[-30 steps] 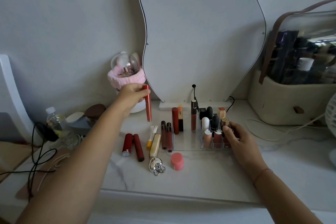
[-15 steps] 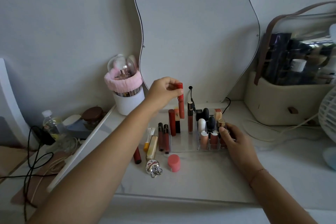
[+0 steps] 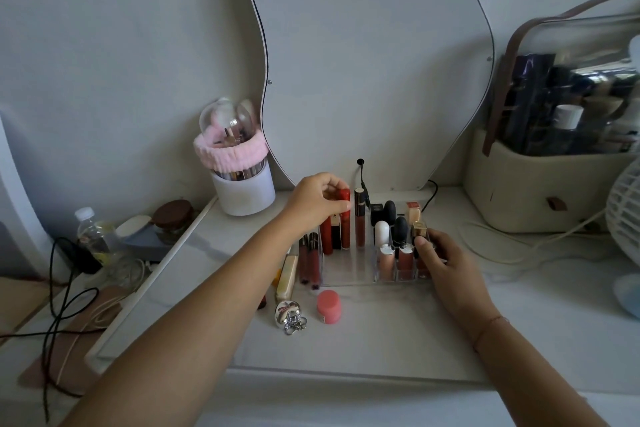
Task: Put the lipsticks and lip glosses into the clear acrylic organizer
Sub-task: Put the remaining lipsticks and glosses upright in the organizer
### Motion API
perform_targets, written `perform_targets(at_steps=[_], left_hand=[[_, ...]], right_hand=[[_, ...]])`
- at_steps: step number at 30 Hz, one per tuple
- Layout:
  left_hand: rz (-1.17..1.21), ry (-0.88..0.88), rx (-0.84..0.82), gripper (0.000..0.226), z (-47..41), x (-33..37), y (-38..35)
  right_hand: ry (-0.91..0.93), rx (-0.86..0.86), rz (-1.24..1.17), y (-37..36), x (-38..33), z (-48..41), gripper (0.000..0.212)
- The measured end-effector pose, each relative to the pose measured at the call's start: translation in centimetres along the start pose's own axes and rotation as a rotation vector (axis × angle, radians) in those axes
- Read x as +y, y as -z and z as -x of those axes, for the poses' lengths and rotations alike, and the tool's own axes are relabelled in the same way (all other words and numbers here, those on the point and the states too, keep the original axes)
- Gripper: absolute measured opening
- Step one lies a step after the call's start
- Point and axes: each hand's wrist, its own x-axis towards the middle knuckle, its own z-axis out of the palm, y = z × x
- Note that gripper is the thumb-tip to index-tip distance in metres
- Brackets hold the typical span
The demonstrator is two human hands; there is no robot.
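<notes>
1. Head view: clear acrylic organizer point(image 3: 349, 274) stands on the white tabletop point(image 3: 381, 340), in front of the wavy mirror point(image 3: 363, 62); every place below is told from this organizer.
2. Left hand point(image 3: 313, 203) is above its back left part; the fingers are closed around the top of a red lip gloss point(image 3: 345, 225), which stands upright with its lower end down among the tall tubes there; I cannot tell if the tube already touches the bottom.
3. Just beside this tube, inside the organizer, stand a dark red tube point(image 3: 326, 236) on its left and a brown lip gloss point(image 3: 360, 218) on its right.
4. Right hand point(image 3: 446, 265) rests at the right front corner of the organizer; the fingers are bent against its wall and the thumb touches the gold lipstick point(image 3: 419, 229) in the right compartments; I cannot tell how firmly it is held.
5. Other lipsticks, white, black and pink, fill the small right compartments.
6. Outside, against the left wall of the organizer, lie two dark lip glosses point(image 3: 309, 262) and a cream tube point(image 3: 287, 276); in front of it lie a pink cap-shaped item point(image 3: 328, 306) and a silver ornament point(image 3: 289, 313).
</notes>
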Motion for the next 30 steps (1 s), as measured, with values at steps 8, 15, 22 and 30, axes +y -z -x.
perform_targets(at_steps=[8, 15, 22, 30], left_hand=[[0.093, 0.021, -0.006, 0.024, 0.0, -0.5, -0.6], [0.063, 0.031, -0.037, 0.032, -0.1, -0.9, -0.6], [0.086, 0.024, -0.021, 0.039, 0.3, -1.3, 2.5], [-0.067, 0.255, 0.078, 0.019, 3.3, -7.7, 8.2]], right_hand=[[-0.003, 0.005, 0.008, 0.0, -0.1, 0.1, 0.029], [0.001, 0.011, 0.039, 0.1, -0.1, 0.0, 0.032], [0.010, 0.021, 0.037, 0.0, -0.1, 0.0, 0.030], [0.010, 0.030, 0.039, 0.0, -0.2, 0.1, 0.028]])
